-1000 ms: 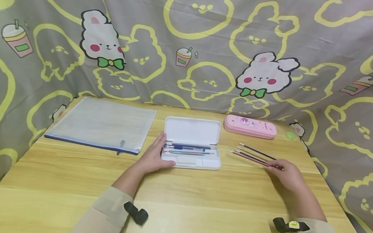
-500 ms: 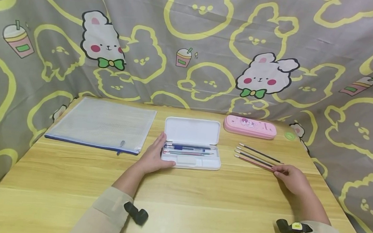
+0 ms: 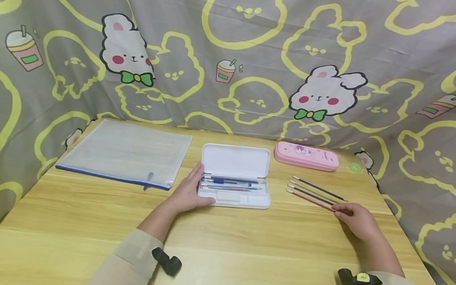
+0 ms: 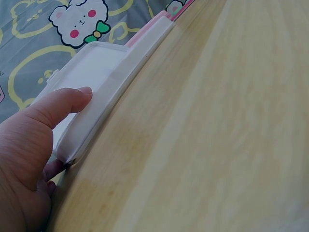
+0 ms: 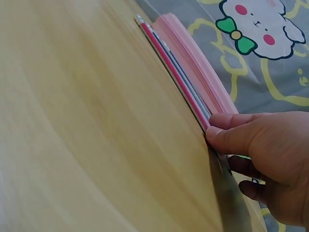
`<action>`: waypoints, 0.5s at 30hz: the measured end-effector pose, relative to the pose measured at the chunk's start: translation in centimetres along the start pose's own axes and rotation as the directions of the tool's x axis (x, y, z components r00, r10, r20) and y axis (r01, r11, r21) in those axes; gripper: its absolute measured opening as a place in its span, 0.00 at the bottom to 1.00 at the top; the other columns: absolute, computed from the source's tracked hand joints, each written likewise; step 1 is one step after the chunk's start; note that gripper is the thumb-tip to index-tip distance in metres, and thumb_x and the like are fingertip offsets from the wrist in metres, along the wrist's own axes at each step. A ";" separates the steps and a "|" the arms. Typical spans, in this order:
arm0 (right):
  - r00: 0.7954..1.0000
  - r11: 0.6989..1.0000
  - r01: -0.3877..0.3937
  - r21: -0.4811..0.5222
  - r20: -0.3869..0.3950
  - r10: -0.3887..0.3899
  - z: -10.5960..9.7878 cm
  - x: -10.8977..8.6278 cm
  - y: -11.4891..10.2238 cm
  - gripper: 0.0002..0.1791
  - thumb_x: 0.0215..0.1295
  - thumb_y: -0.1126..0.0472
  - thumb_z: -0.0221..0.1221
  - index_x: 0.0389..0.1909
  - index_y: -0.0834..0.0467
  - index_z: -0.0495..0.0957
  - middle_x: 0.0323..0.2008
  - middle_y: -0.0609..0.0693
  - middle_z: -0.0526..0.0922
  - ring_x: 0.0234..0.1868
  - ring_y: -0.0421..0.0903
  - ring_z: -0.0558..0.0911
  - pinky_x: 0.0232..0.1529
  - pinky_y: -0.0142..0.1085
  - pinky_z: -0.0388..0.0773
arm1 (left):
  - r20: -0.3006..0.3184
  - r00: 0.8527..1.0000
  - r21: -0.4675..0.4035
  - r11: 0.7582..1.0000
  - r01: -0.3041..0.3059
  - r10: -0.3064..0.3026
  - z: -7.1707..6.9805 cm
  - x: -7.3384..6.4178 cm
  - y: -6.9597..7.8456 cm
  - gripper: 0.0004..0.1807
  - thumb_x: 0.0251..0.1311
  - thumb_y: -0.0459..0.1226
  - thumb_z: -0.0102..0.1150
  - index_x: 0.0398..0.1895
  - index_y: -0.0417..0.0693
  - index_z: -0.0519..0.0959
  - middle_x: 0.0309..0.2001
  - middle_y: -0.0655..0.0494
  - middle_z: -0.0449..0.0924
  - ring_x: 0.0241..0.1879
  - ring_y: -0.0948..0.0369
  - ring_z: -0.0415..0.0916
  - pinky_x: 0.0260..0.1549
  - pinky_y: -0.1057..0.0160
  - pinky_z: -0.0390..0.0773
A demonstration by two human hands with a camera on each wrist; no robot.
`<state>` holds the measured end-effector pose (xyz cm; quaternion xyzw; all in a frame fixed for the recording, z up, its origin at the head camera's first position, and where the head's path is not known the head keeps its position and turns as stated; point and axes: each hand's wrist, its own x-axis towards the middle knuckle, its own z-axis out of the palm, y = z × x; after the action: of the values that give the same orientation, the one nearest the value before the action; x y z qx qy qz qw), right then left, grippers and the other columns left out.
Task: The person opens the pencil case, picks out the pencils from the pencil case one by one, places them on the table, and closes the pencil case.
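Note:
A white pencil case lies with its lid up in the middle of the table, in the head view. Pens and pencils fill its upper compartment; a white eraser sits in the lower one. At its left end my left hand grips it, the thumb over the front rim. Several pencils with white-tipped ends lie side by side to the right of the case. My right hand pinches the near ends of the closest ones, including the red pencil, between thumb and forefinger.
Behind the loose pencils rests a closed pink pencil box with a rabbit print. A mesh zip pouch with a blue edge lies at the back left. A patterned curtain hangs along the table's back. A round green sticker is at the right.
My right hand has shifted slightly right and toward me, drawing the red and nearby pencils right, so the pencils lie more nearly parallel. My left hand stays on the white case.

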<state>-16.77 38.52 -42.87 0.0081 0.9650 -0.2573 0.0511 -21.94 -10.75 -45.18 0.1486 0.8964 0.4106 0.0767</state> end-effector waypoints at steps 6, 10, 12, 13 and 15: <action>0.999 0.999 0.035 0.014 -0.038 -0.034 0.5 0.7 -2.3 0.20 0.70 0.53 0.57 0.53 0.64 0.81 0.46 0.63 0.83 0.44 0.52 0.78 0.40 0.38 0.73 | 0.001 1.000 -0.001 1.000 0.000 0.000 0.0 0.0 0.1 0.66 0.44 0.52 0.74 0.78 0.42 0.41 0.80 0.47 0.34 0.79 0.46 0.36 0.76 0.45 0.46; 0.996 0.996 0.078 0.038 -0.046 -0.076 1.2 1.8 -4.9 0.18 0.69 0.54 0.59 0.51 0.63 0.82 0.47 0.62 0.82 0.44 0.50 0.77 0.41 0.37 0.72 | 0.001 1.000 -0.001 1.000 0.003 -0.003 0.0 -0.1 0.1 0.66 0.44 0.51 0.74 0.79 0.42 0.41 0.80 0.47 0.34 0.79 0.46 0.36 0.76 0.45 0.46; 0.994 0.994 0.102 0.045 -0.043 -0.100 1.7 2.4 -6.2 0.16 0.69 0.55 0.59 0.50 0.61 0.82 0.47 0.61 0.83 0.45 0.51 0.78 0.43 0.38 0.73 | 0.003 1.000 -0.003 1.000 0.008 -0.008 0.0 -0.1 0.2 0.66 0.44 0.51 0.74 0.79 0.43 0.40 0.80 0.48 0.33 0.79 0.47 0.36 0.76 0.45 0.46; 0.992 0.992 0.119 0.053 -0.040 -0.117 2.0 2.7 -6.9 0.15 0.69 0.56 0.59 0.49 0.60 0.83 0.47 0.61 0.83 0.47 0.52 0.78 0.44 0.39 0.73 | 0.003 1.000 -0.004 1.000 0.009 -0.009 0.0 -0.1 0.2 0.66 0.44 0.51 0.74 0.79 0.43 0.40 0.80 0.48 0.33 0.79 0.47 0.36 0.76 0.45 0.46; 0.988 0.985 0.156 0.072 -0.035 -0.153 2.5 3.3 -8.2 0.14 0.69 0.56 0.59 0.49 0.59 0.83 0.47 0.59 0.84 0.47 0.52 0.79 0.46 0.40 0.74 | 0.004 1.000 -0.004 1.000 0.012 -0.012 0.0 -0.1 0.3 0.66 0.44 0.51 0.74 0.79 0.43 0.40 0.80 0.48 0.33 0.79 0.47 0.36 0.76 0.45 0.46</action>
<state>-20.20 30.11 -41.35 -0.0611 0.9531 -0.2961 0.0165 -21.82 -10.62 -44.97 0.1440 0.8963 0.4116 0.0810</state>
